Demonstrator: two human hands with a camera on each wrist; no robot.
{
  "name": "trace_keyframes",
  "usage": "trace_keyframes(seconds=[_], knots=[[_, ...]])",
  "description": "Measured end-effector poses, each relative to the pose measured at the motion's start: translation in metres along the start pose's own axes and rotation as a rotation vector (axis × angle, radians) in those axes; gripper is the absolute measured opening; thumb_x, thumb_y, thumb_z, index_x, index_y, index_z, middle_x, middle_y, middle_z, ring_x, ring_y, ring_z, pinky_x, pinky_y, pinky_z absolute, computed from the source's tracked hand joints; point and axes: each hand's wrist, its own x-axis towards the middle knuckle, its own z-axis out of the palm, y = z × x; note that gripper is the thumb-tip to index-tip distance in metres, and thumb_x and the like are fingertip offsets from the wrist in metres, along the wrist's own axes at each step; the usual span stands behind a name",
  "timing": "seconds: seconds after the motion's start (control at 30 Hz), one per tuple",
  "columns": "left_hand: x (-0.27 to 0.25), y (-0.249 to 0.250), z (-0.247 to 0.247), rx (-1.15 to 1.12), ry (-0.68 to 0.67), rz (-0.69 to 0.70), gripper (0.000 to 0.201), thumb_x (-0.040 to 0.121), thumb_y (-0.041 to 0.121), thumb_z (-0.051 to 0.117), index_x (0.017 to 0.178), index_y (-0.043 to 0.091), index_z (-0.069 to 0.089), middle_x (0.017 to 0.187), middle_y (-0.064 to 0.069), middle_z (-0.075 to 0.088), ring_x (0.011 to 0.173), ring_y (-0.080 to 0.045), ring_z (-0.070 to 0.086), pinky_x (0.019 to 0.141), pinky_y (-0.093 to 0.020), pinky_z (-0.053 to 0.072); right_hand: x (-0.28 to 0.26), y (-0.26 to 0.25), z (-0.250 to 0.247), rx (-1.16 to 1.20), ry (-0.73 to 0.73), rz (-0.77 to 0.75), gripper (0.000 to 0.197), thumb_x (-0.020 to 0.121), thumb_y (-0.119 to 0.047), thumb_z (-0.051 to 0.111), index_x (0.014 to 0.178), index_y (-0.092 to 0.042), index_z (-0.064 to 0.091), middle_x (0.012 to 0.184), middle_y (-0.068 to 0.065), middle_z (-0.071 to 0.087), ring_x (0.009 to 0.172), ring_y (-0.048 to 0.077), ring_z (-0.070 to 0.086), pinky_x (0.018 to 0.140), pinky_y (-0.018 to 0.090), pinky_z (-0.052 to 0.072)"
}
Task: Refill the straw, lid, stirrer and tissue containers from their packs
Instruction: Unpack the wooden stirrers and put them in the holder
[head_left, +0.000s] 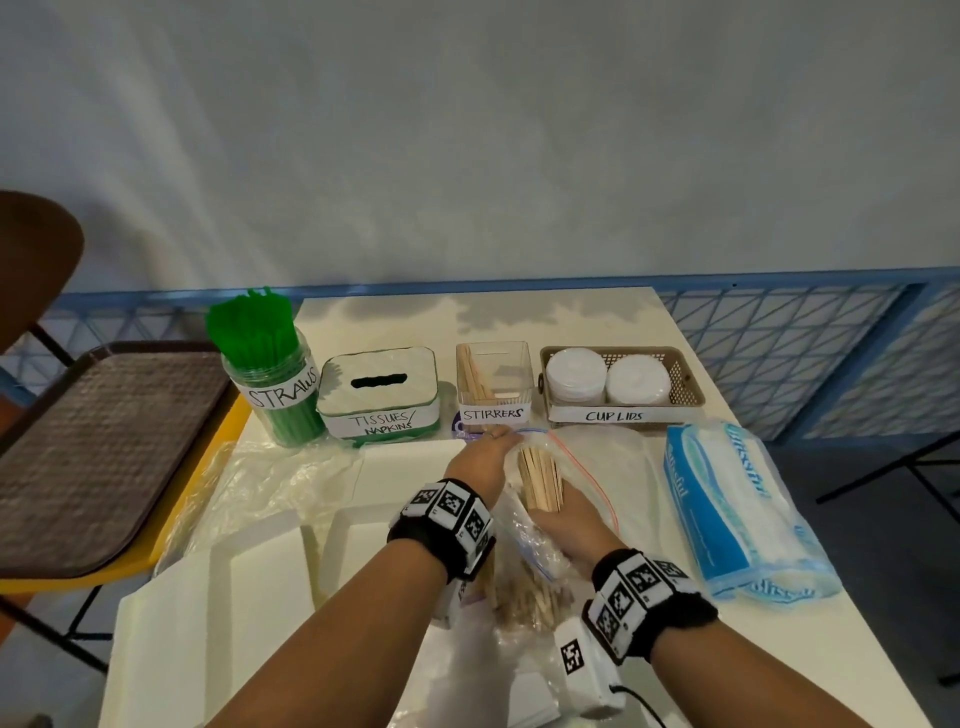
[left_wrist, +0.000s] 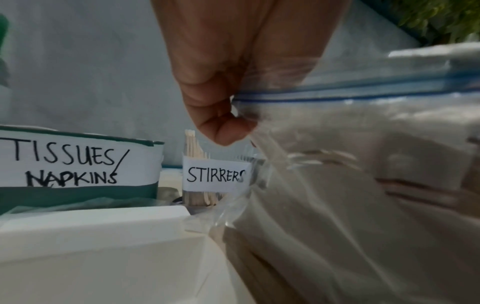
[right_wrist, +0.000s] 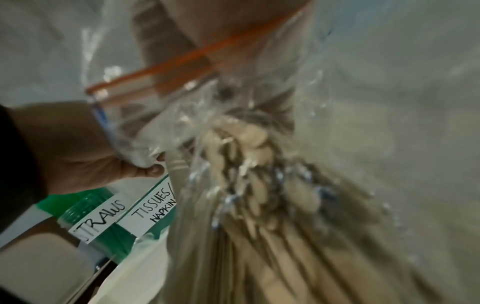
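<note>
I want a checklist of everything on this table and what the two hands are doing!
Surface: cream table, mostly covered.
Job's things: straws jar full; tissue box slot dark; stirrers container holds few sticks; cup lids basket with two stacks; tissue pack unopened-looking; zip bag of wooden stirrers.
Clutter: empty plastic bags, white tray.
Grippers: left hand pinches bag's rim; right hand grips stirrers through bag.
Cables: black lead at right wrist.
Surroundings: brown tray, blue railing.
</note>
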Motion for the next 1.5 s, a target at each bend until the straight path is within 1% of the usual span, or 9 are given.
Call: trace_keyframes(seconds=[0.17, 0.33, 0.53, 0.7, 0.83, 1.0, 1.17, 1.33, 1.5], knots=[[0.002, -0.005, 0.006, -0.03, -0.017, -0.09, 0.062, 0.085, -0.013, 0.034, 0.142, 0.011, 0.037, 0.151, -0.009, 0.031, 0.139, -0.021, 0.03, 0.114, -0.026, 0.022, -0.006, -0.011, -0.001, 0.011, -0.086, -0.11, 0.018, 0.086, -0.007, 0.057, 0.101, -0.015, 0.052, 0.077, 0.0, 0.054, 0.068, 0.012, 0.052, 0.062, 0.022, 0.044], [-0.003, -0.009, 0.01, 0.02, -0.033, -0.061, 0.055, 0.089, -0.007, 0.037, 0.142, 0.011, 0.037, 0.152, -0.006, 0.028, 0.138, -0.021, 0.031, 0.112, -0.026, 0.022, 0.0, -0.027, -0.001, 0.16, 0.077, -0.153, 0.033, 0.087, -0.011, 0.06, 0.116, -0.018, 0.046, 0.091, 0.001, 0.057, 0.086, 0.017, 0.057, 0.081, 0.034, 0.052], [-0.014, -0.017, 0.007, 0.111, -0.032, 0.068, 0.042, 0.095, 0.016, 0.045, 0.136, 0.021, 0.045, 0.146, -0.005, 0.036, 0.13, -0.024, 0.036, 0.109, -0.031, 0.025, 0.013, -0.069, -0.021, 0.447, 0.207, -0.17, 0.011, 0.089, -0.009, 0.057, 0.099, -0.008, 0.053, 0.075, 0.003, 0.054, 0.072, 0.015, 0.054, 0.068, 0.028, 0.047], [-0.018, -0.005, -0.036, -0.628, 0.319, -0.103, 0.025, 0.097, 0.028, 0.044, 0.103, 0.008, 0.059, 0.117, -0.013, 0.059, 0.101, -0.024, 0.06, 0.081, -0.026, 0.046, 0.008, -0.119, -0.037, 0.614, 0.18, -0.243, 0.006, 0.09, -0.009, 0.055, 0.087, -0.013, 0.053, 0.073, 0.003, 0.052, 0.069, 0.015, 0.054, 0.069, 0.03, 0.047], [-0.022, 0.004, -0.075, -1.378, 0.056, -0.359, 0.052, 0.1, 0.044, 0.025, 0.091, 0.003, 0.056, 0.089, -0.017, 0.064, 0.075, -0.028, 0.065, 0.07, -0.035, 0.055, -0.003, -0.16, -0.029, 0.628, 0.137, -0.441, 0.011, 0.09, -0.007, 0.056, 0.092, -0.017, 0.052, 0.075, 0.001, 0.052, 0.069, 0.013, 0.052, 0.07, 0.03, 0.047], [-0.031, 0.006, -0.086, -1.567, -0.311, -0.376, 0.066, 0.099, 0.048, 0.015, 0.113, -0.005, 0.052, 0.096, -0.027, 0.066, 0.08, -0.034, 0.07, 0.074, -0.034, 0.057, -0.01, -0.175, 0.009, 0.288, 0.108, -0.565, 0.022, 0.088, -0.018, 0.061, 0.109, -0.018, 0.054, 0.088, -0.007, 0.06, 0.079, 0.009, 0.059, 0.078, 0.027, 0.053], [-0.037, 0.006, -0.083, -1.791, -0.226, -0.372, 0.048, 0.103, 0.03, 0.02, 0.111, -0.006, 0.051, 0.089, -0.026, 0.069, 0.074, -0.036, 0.071, 0.064, -0.038, 0.06, -0.001, -0.164, 0.031, 0.222, 0.102, -0.525, 0.029, 0.086, -0.017, 0.064, 0.112, -0.017, 0.054, 0.093, -0.009, 0.061, 0.088, 0.007, 0.06, 0.084, 0.028, 0.051], [-0.036, 0.002, -0.079, -1.744, -0.193, -0.368, 0.043, 0.102, 0.031, 0.024, 0.109, 0.003, 0.056, 0.102, -0.02, 0.066, 0.079, -0.029, 0.071, 0.076, -0.036, 0.056, 0.007, -0.155, 0.038, 0.202, 0.081, -0.519, 0.03, 0.081, -0.011, 0.07, 0.106, -0.016, 0.054, 0.087, -0.007, 0.063, 0.083, 0.006, 0.061, 0.079, 0.024, 0.051], [-0.034, 0.003, -0.082, -1.737, -0.183, -0.349, 0.042, 0.102, 0.031, 0.024, 0.102, 0.009, 0.059, 0.081, -0.013, 0.074, 0.071, -0.023, 0.072, 0.064, -0.034, 0.059, 0.015, -0.146, 0.04, 0.196, 0.054, -0.48, 0.027, 0.079, -0.006, 0.071, 0.102, -0.011, 0.058, 0.088, -0.003, 0.064, 0.086, 0.011, 0.061, 0.082, 0.026, 0.05]])
